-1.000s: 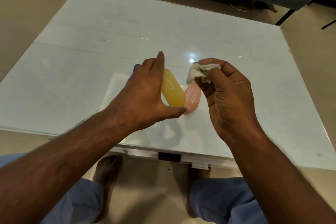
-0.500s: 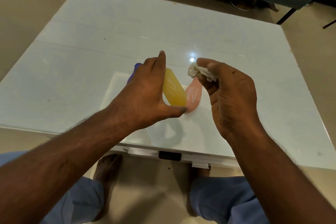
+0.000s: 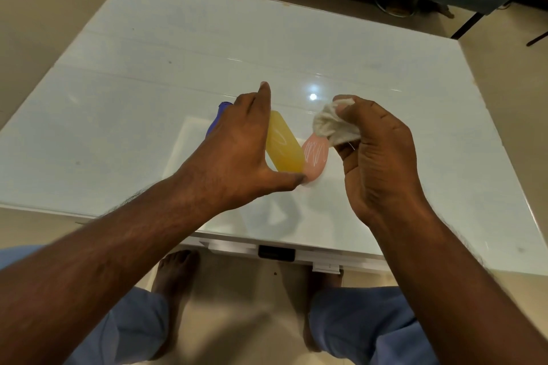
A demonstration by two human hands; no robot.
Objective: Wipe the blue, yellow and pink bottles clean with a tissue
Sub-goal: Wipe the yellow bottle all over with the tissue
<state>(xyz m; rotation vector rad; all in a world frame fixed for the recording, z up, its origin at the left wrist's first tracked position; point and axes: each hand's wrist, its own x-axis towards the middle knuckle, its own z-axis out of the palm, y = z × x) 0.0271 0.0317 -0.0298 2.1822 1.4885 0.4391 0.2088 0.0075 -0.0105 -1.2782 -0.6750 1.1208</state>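
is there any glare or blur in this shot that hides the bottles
Head view: a bright lamp reflection sits on the glossy table, clear of the bottles; the yellow bottle and pink bottle look sharp; the left hand, not glare, hides most of the blue bottle.

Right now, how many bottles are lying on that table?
3. The blue bottle is mostly hidden behind the left hand, the yellow bottle lies in the middle, and the pink bottle lies beside it, under the tissue.
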